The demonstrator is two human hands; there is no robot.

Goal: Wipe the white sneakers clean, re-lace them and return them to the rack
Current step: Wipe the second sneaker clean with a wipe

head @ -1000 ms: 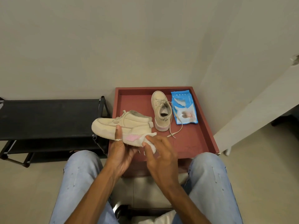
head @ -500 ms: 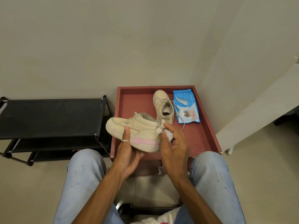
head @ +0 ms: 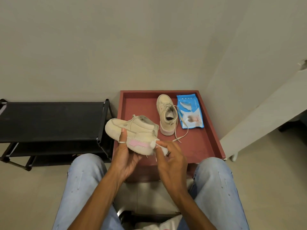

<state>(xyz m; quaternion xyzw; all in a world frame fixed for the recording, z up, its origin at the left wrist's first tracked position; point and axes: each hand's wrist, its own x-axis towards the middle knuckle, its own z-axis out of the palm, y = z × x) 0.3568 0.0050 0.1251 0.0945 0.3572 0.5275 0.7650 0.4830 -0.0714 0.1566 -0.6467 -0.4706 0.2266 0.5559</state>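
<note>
Cream sneaker [head: 132,130] with a pink sole patch, white wipe [head: 160,146], red tray [head: 199,146], blue packet [head: 190,112], black rack [head: 49,120].

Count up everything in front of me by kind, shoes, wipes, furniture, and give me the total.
Sneakers: 2, the held sneaker and the lying sneaker
Wipe: 1
Wipe pack: 1
Red tray: 1
Black rack: 1
Total: 6

Wipes packet [head: 190,112] print seemingly illegible
</note>
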